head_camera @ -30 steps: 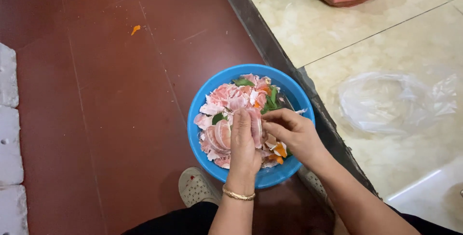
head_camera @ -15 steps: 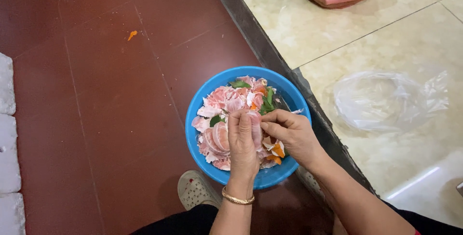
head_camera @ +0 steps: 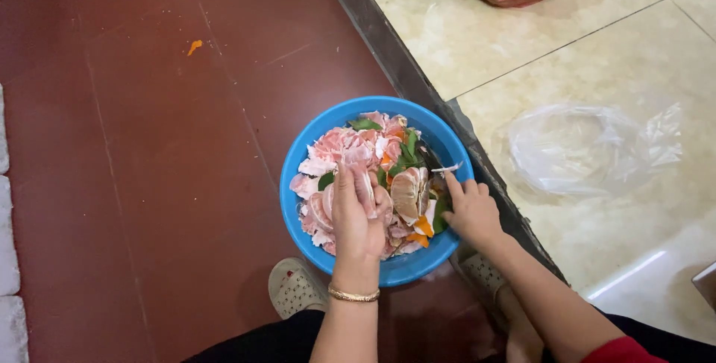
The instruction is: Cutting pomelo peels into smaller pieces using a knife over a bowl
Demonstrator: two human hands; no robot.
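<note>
One round blue plastic basin is sitting on the dark red tiled floor, its right rim just beside the dark step edge running toward the top edge of the floor. The basin is holding a heap of pink-white pomelo peel pieces, a few green leaves and some orange scraps; the pieces are too many to count. Two hands are working over it. The left hand, with one gold bangle at the wrist, is closing its fingers around one pale pink peeled fruit segment above the basin's near half. The right hand is resting on the basin's right rim, fingers curled; I cannot tell whether it is gripping anything. One peeled segment is lying between the hands. One clear plastic bag is lying on the cream tiles, well apart. One orange fleck is lying on the red floor.
</note>
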